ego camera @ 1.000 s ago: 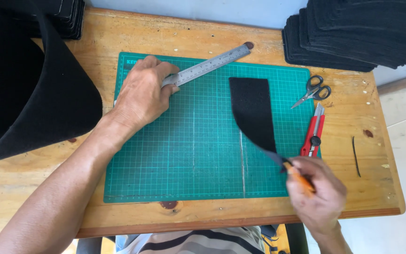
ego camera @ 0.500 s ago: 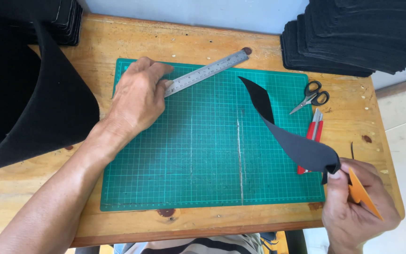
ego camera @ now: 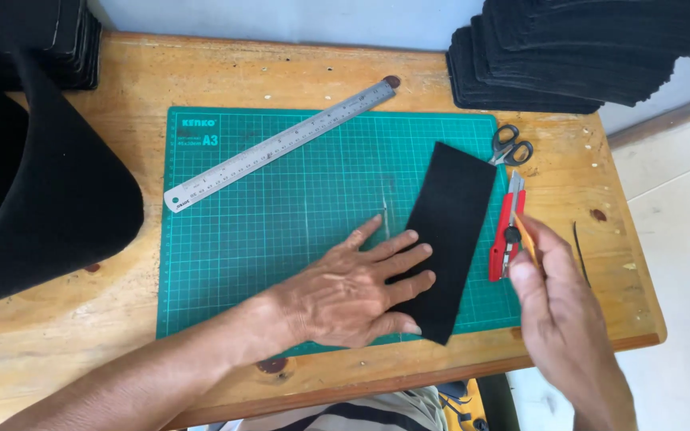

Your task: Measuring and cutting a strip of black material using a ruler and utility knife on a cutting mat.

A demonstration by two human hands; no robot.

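One black felt strip (ego camera: 449,235) lies flat on the green cutting mat (ego camera: 281,239), towards the mat's right edge, tilted so its top end leans right; the bottom corner pokes just past the mat's near edge. Left hand (ego camera: 357,291) presses palm-down w/ fingers spread, fingertips on the strip's left side, so that grip is flat & apart, not clamped on anything. Right hand (ego camera: 557,311) is off the mat's right edge, closed round an orange cutter (ego camera: 527,239); blade not clear. A red cutter (ego camera: 506,235) lies just right of the strip, touching or nearly so; can't tell which. Scissors (ego camera: 511,145) sit at the mat's top right corner, steel ruler (ego camera: 277,146) diagonal across the mat's upper left. Black felt stacks (ego camera: 569,48) beyond the mat at back right, a big curled black sheet (ego camera: 49,183) left of the mat, all on the wooden worktop (ego camera: 65,335).

Judging by looks: strip is light, soft, floppy, prob. a bit grippy on the mat. Best pinned flat w/ spread fingers, or lifted by pinching a short end; it would likely droop if held mid-way
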